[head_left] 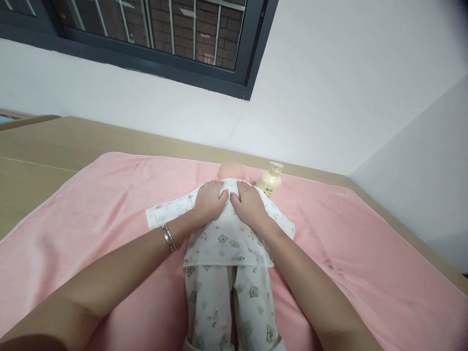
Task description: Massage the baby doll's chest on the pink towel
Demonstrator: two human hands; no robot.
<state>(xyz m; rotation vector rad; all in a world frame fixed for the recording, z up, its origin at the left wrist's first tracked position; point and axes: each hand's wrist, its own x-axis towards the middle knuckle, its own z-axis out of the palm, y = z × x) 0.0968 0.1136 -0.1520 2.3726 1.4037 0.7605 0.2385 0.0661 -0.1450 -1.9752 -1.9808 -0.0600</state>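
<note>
A baby doll in a white patterned top and matching trousers lies stretched out, its bald head pointing away from me. No facial features show on the head. My left hand rests flat on the left shoulder area of the top, fingers extended and thumb pointing inward. On the opposite shoulder area lies my right hand, also flat, its thumb close to the left one. Neither hand grasps anything. One sleeve spreads out to the left, while the right sleeve is partly behind my forearm.
Under the doll is a pink blanket with folds, spread over a wooden surface. A cream pump bottle stands right of the doll's head. Behind are a white wall and a dark-framed window.
</note>
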